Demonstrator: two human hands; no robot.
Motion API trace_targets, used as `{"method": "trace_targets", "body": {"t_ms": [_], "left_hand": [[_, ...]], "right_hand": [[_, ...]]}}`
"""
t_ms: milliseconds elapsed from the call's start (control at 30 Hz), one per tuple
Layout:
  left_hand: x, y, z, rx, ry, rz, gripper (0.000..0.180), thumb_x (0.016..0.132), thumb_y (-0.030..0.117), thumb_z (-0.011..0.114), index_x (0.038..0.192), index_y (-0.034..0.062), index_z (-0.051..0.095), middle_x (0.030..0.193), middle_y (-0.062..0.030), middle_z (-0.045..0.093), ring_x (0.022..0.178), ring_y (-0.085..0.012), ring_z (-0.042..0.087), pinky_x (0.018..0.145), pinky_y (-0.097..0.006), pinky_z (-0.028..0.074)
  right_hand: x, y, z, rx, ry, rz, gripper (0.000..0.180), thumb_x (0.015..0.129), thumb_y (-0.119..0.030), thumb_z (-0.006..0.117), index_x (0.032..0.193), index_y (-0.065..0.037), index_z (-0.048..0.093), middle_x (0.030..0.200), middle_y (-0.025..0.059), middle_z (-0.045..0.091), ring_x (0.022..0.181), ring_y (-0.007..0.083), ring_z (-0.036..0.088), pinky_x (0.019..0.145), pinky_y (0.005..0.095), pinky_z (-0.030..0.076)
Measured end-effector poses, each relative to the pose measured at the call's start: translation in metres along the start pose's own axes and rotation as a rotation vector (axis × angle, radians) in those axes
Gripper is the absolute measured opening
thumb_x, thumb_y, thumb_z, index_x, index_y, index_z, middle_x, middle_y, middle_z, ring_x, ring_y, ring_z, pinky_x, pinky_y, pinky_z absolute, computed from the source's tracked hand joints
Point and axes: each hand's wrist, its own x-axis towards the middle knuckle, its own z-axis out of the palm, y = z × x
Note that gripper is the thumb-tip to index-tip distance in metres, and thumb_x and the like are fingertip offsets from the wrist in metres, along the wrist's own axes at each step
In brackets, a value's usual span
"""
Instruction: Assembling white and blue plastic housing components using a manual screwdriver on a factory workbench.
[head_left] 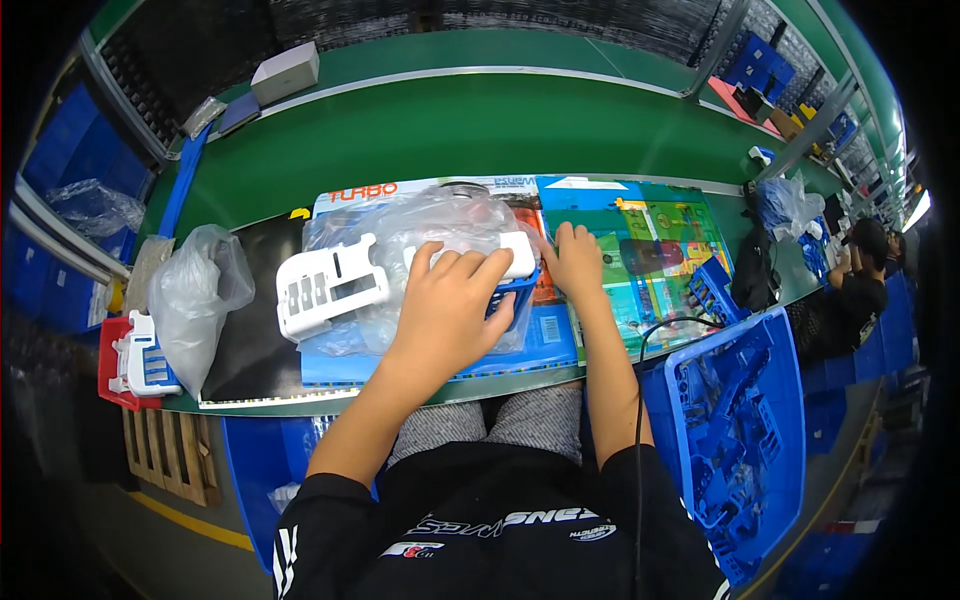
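My left hand [450,310] is curled over a white plastic part [517,256], fingers on top and thumb against its near side. A blue slotted plastic piece [522,292] shows beneath that white part. My right hand [578,262] is by the part's right end, thumb toward it and bent fingers apart from the thumb; its fingertips show only partly. To the left lies another white part [332,287] with slots, on a crumpled clear plastic bag [400,222]. Printed sheets [440,372] spread beneath both hands.
A blue bin [790,420] of blue plastic parts stands at the right, with a black cable [640,400] hanging beside it. At left are a filled plastic bag [195,310] and a red tray [108,372]. A white box [286,73] sits on the far ledge. Another person [862,295] sits far right.
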Motion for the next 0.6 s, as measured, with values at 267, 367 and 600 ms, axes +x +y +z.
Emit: {"method": "trace_targets", "body": {"t_ms": [267,367,600], "left_hand": [[0.009,-0.004,0.013,0.058,-0.027,-0.075,0.045,0.079,0.027,0.079,0.117,0.0071,0.063,0.087,-0.0068,0.07,0.083,-0.0238,0.064,0.094,-0.045,0.039],[0.009,-0.004,0.013,0.067,-0.003,-0.068,0.045,0.08,0.027,0.079,0.116,0.0074,0.062,0.086,-0.0069,0.069,0.081,-0.0241,0.063,0.093,-0.044,0.038],[0.013,-0.007,0.013,0.025,-0.009,-0.067,0.041,0.079,0.029,0.08,0.109,0.01,0.059,0.08,-0.0064,0.067,0.079,-0.025,0.063,0.089,-0.044,0.038]], "right_hand": [[0.01,-0.023,-0.059,0.901,-0.003,0.246,0.029,0.106,-0.029,0.052,0.101,0.0,0.051,0.073,0.0136,0.069,0.056,0.0249,0.067,0.049,0.0336,0.052],[0.009,-0.063,-0.118,1.449,-0.038,0.033,0.032,0.109,-0.033,0.046,0.11,-0.001,0.052,0.075,0.0115,0.068,0.061,0.0166,0.067,0.054,0.0268,0.054],[0.017,-0.125,-0.158,1.904,-0.027,-0.308,0.031,0.111,-0.034,0.04,0.098,-0.006,0.047,0.061,-0.0048,0.027,0.051,0.0049,0.019,0.046,0.0245,0.021]]}}
